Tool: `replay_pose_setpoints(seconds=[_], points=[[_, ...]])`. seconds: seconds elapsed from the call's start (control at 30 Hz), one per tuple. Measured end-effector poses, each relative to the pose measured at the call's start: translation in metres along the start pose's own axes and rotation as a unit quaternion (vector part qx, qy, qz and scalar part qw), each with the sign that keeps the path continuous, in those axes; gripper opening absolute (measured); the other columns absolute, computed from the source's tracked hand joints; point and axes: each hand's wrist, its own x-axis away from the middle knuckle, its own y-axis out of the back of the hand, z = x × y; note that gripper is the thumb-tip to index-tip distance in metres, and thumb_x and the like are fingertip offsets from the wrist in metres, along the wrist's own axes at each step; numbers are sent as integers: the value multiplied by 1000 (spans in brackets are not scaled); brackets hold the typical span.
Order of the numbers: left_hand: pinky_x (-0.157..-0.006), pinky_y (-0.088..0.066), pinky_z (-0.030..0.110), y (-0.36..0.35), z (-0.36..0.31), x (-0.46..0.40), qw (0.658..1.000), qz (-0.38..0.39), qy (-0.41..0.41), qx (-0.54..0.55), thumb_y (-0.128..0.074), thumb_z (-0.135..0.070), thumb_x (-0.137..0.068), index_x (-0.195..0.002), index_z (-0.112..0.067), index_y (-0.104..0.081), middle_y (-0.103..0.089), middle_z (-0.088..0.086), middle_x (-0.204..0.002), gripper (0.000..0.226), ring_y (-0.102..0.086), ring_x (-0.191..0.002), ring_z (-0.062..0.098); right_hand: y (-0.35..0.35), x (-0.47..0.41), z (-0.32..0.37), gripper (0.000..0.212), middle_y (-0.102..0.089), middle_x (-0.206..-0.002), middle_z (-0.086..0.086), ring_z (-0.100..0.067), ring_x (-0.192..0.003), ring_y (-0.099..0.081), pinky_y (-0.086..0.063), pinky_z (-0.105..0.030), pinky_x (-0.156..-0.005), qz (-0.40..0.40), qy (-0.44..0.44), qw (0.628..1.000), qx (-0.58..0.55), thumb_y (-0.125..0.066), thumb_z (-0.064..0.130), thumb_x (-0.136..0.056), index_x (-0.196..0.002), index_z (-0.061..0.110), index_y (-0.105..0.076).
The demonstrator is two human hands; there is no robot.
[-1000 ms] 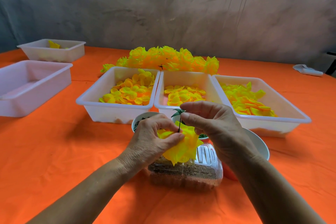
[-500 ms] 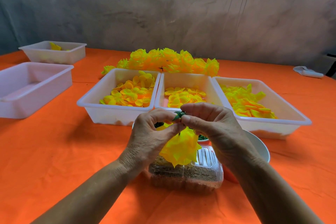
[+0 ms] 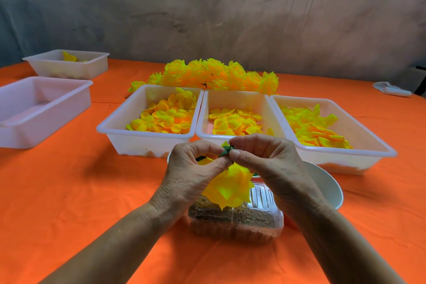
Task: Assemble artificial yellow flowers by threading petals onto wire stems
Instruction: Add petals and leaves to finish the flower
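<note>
The small green plastic calyx piece (image 3: 227,149) is being seated against the back of the half-built bright yellow fabric flower (image 3: 228,188), which hangs head-down between the two hands above a clear plastic lidded container of brown material (image 3: 232,219). The step is best done, it is judged, by keeping the calyx square to the stem (the wire itself is hidden behind the fingers) and pressing it down evenly, so that the petal layers are closed up without being crumpled or twisted out of line.

The left hand (image 3: 191,173) is held with its back to the camera, wrist bent upward, thumb and forefinger curled and pinched at the flower's base just below the calyx. The right hand (image 3: 267,161) mirrors it from the other side, its thumb and forefinger closed on the green piece, the remaining fingers curled underneath. Both fingertips are touching or nearly so at the calyx.

Loose yellow petals are sorted in three white plastic trays (image 3: 147,139) beyond the hands, and finished yellow flowers (image 3: 214,75) are piled behind those trays on the orange tablecloth (image 3: 69,191).
</note>
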Motion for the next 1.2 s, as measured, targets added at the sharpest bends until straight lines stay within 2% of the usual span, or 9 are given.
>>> replay_pose_setpoints(seconds=[0.1,0.23,0.33,0.43,0.67,0.77,0.87,1.03,1.2], points=[[-89,-51,38,1,11,-2,1000,-3,-7,-10,-82,-24,-66,-76,-13,-74,-73,3,-81,17,-67,-84,16,-6,-5,-6,16,-72,-69,10,5,-66,-65,-44,-7,-52,-16,10,1000,25,-71,2,-76,-85,15,-71],[-84,-50,26,4,17,-3,1000,-15,19,13,-72,-21,-65,-67,-19,-73,-71,-3,-82,3,-65,-85,6,-4,-3,-10,17,-74,-73,6,1,-68,-67,-46,-8,-56,-14,14,1000,22,-70,-1,-77,-88,13,-72],[-88,-48,31,5,19,-4,999,-18,30,12,-76,-9,-74,-63,-14,-72,-70,-1,-87,12,-64,-88,8,-6,-4,-16,19,-75,-82,-2,-7,-74,-68,-50,-15,-66,-7,15,999,30,-70,-2,-76,-88,12,-73],[-89,-46,31,5,18,-4,998,-24,50,-10,-76,-9,-72,-58,-21,-70,-68,-5,-94,20,-62,-92,7,-4,-5,-20,17,-75,-82,-5,-9,-74,-68,-52,-19,-68,-9,21,998,57,-73,3,-76,-86,17,-74],[-91,-45,29,2,16,-4,996,-24,83,-10,-75,-5,-73,-55,-17,-67,-64,-4,-103,22,-59,-102,8,-2,-4,-21,13,-74,-75,5,-12,-76,-68,-55,-31,-73,-25,29,989,143,-78,19,-74,-75,32,-76],[-89,-45,28,1,15,-4,996,-24,89,-13,-74,-2,-73,-54,-15,-66,-65,-2,-101,24,-59,-100,8,-2,-4,-21,17,-74,-75,5,-17,-78,-69,-57,-40,-77,-27,23,986,165,-79,18,-73,-76,34,-76],[-83,-46,26,1,14,-2,996,-18,77,-31,-73,-3,-74,-54,-14,-64,-66,-3,-92,25,-61,-94,12,-1,-5,-19,14,-73,-75,5,-17,-79,-68,-56,-43,-78,-27,24,982,185,-80,18,-72,-74,31,-76],[-95,-46,37,3,15,-3,995,-3,77,-56,-73,-4,-75,-58,-12,-66,-67,2,-99,20,-61,-101,15,0,-8,-17,17,-72,-72,5,-17,-77,-66,-54,-39,-73,-27,26,973,227,-82,18,-68,-69,32,-74],[-100,-44,39,3,16,-6,992,0,98,-77,-72,-3,-74,-55,-12,-67,-65,2,-108,21,-58,-109,13,1,-14,-11,19,-69,-64,18,6,-62,-58,-45,-13,-60,15,14,967,254,-82,12,-69,-67,29,-73]])
